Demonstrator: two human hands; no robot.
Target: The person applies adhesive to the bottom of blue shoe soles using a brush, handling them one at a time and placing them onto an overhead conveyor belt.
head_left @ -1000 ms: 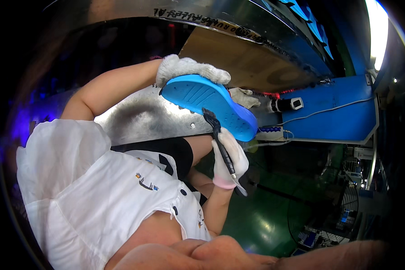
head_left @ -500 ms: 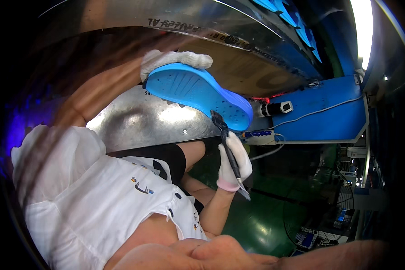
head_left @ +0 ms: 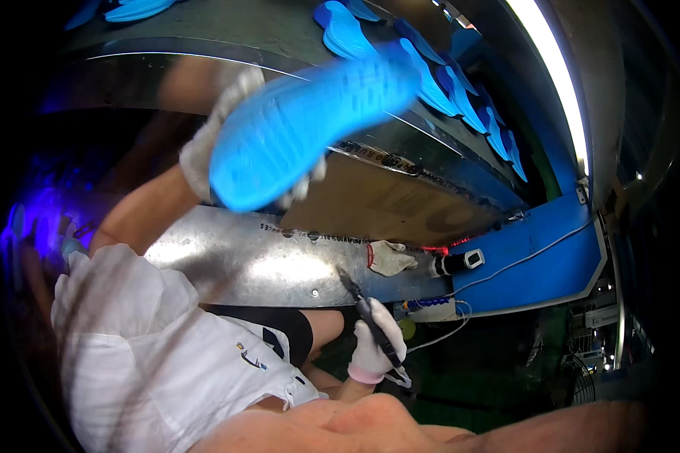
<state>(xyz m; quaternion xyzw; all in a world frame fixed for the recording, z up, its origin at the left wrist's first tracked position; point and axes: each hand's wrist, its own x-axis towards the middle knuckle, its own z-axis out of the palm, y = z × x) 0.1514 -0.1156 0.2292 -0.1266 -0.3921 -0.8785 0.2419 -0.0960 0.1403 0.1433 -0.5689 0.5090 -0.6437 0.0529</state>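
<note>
A blue shoe sole [head_left: 302,128], smeared by motion, is raised toward the metal rim of the belt. My left hand [head_left: 200,155], in a whitish work glove, holds it by its near left end, with fingers wrapped round both edges. My right hand [head_left: 376,336], gloved in white with a pink cuff, closes round a slim black-handled brush [head_left: 366,311]. The dark tip of the brush points up and left, over the metal ledge [head_left: 227,260] and apart from the sole.
Several blue soles [head_left: 431,83] lie on the dark belt beyond the rim. On the ledge rest an empty white glove [head_left: 391,258] and a black-and-white cylinder [head_left: 459,262]. A blue panel [head_left: 536,257] with a cable stands at the right, under a bright tube lamp [head_left: 555,75].
My left hand has lifted the sole up and turned it, away from the brush. The brush tip touched the sole before; my right hand now holds it lower, over the ledge.
</note>
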